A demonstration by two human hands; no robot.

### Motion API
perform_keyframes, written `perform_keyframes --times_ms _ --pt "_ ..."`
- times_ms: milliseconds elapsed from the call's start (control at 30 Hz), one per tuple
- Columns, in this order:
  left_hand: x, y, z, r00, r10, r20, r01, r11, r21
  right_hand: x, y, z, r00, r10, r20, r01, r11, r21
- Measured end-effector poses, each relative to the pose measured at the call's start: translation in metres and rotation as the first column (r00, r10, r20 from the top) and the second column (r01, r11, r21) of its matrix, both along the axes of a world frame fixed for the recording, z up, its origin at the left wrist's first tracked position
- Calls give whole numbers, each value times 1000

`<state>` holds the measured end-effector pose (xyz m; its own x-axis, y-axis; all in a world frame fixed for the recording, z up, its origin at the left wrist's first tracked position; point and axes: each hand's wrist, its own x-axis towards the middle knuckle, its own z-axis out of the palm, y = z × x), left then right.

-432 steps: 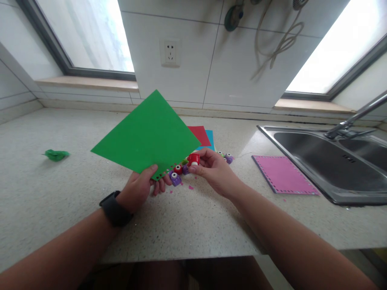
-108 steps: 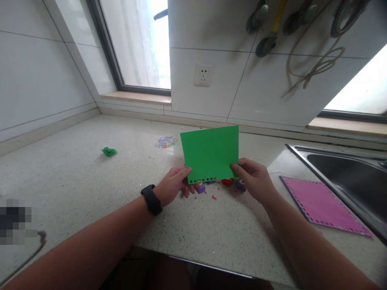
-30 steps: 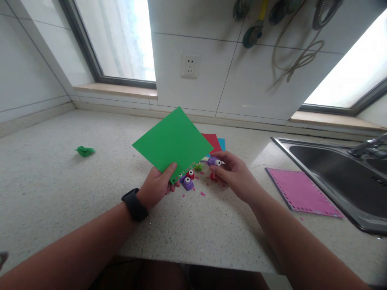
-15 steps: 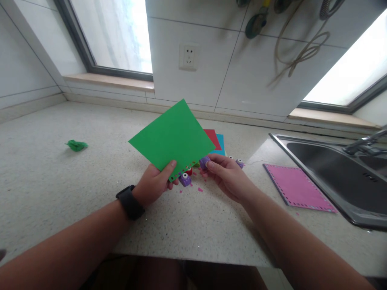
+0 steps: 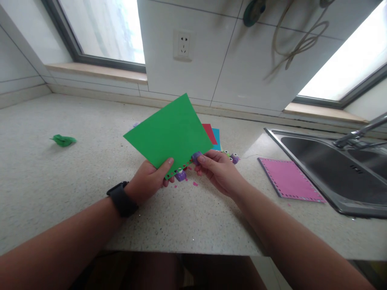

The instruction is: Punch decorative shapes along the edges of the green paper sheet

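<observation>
A sheet of green paper (image 5: 172,133) is tilted up above the counter, with a row of small punched holes along its lower right edge. My left hand (image 5: 151,175) pinches its bottom corner, thumb on top. Between the thumb and fingers of my right hand (image 5: 219,171) is a purple craft punch (image 5: 196,157), at the paper's holed edge. Another purple punch (image 5: 180,175) lies under that edge, partly covered by the sheet. Pink paper bits (image 5: 195,183) are scattered around it. Beyond my right hand sit more punches (image 5: 234,158), partly hidden.
Red paper (image 5: 209,133) and blue paper (image 5: 216,139) lie behind the green sheet. To the right, a pink sheet with a holed border (image 5: 292,179) rests beside the steel sink (image 5: 305,161). A crumpled green piece (image 5: 63,140) lies on the left of the counter (image 5: 75,181).
The purple punch in my right hand has moved left along the paper's edge and now overlaps it. My left hand keeps its hold on the sheet. The view has shifted slightly.
</observation>
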<state>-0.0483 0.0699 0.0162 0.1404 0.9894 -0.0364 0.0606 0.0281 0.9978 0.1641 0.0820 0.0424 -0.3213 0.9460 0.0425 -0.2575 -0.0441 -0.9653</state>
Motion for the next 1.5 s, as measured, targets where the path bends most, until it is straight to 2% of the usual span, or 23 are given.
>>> perform_keyframes --times_ms 333,700,1500 --pt "6 -4 14 1000 0 8 0 1000 -14 -1 2 -5 998 -30 54 28 999 27" --pt "3 -3 7 999 -24 -24 25 999 20 -1 3 -7 992 -51 111 43 996 72" --pt "4 -3 8 999 -37 -25 38 999 22 0 4 -6 989 -48 139 37 996 76"
